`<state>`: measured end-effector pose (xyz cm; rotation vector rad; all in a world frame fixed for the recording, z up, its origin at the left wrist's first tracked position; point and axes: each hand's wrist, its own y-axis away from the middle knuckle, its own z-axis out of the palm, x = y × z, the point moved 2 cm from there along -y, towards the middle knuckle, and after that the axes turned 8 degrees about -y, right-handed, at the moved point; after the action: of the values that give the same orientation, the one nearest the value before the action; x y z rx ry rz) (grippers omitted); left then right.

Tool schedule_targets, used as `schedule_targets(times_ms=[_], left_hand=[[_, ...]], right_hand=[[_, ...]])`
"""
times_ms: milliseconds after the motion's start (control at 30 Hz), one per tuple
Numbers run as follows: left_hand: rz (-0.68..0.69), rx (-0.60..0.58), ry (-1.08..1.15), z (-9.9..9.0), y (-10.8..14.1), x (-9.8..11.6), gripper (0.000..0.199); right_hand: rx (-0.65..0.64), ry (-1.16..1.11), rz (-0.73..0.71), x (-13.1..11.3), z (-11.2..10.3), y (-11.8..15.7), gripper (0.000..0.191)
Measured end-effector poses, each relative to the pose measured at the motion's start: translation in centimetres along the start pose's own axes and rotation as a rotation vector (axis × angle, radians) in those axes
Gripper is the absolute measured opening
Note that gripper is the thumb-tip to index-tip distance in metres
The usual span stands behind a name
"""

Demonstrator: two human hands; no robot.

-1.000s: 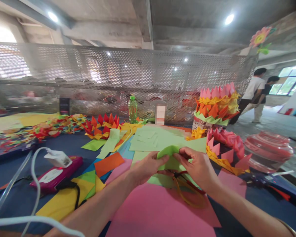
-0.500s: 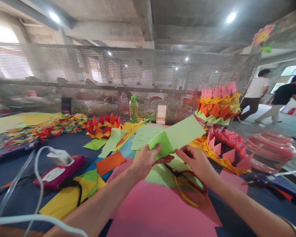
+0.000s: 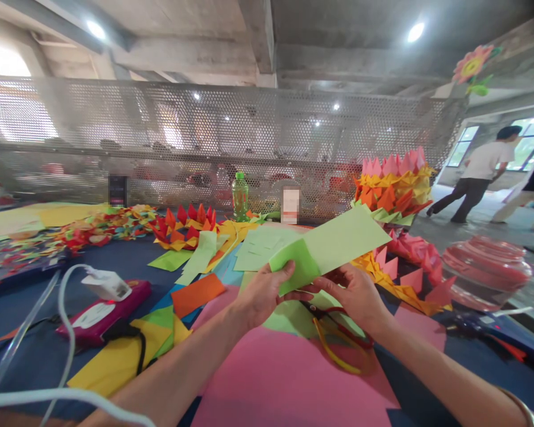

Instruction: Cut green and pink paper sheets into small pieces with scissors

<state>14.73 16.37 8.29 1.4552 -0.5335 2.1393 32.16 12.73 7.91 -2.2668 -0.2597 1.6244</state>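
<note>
A bright green paper piece (image 3: 296,264) lies against one end of a longer pale green paper strip (image 3: 347,237), which slants up to the right. My left hand (image 3: 267,296) is closed on both papers, thumb on top and fingers underneath. My right hand (image 3: 353,296) pinches at the lower edge of the pale strip; some of its fingers are hidden behind the paper. Under the hands lie scissors (image 3: 336,353) with yellow and red handles, partly covered by my right hand. They rest over green sheets and a large pink sheet (image 3: 285,379).
A magenta power strip (image 3: 98,320) with a white charger and cables lies left. Orange paper (image 3: 199,295), a red paper ring (image 3: 187,225) and a green bottle (image 3: 240,198) stand beyond. Right are stacked folded-paper rings (image 3: 394,184), a pink clear container (image 3: 485,273) and two walking people.
My right hand has shifted slightly right and further under the strip. The papers have turned flatter toward me, and the strip reaches further right. The people in the background have walked right.
</note>
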Motion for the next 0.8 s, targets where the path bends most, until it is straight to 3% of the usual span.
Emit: schedule_targets(times_ms=[300, 800], left_hand=[[0.029, -0.024, -0.01, -0.01, 0.03, -0.03, 0.036], [-0.038, 0.008, -0.013, 0.4, 0.14, 0.18, 0.026]], right_hand=[[0.059, 0.03, -0.039, -0.21, -0.09, 0.09, 0.03], [-0.008, 0.037, -0.03, 0.0, 0.1, 0.4, 0.032]])
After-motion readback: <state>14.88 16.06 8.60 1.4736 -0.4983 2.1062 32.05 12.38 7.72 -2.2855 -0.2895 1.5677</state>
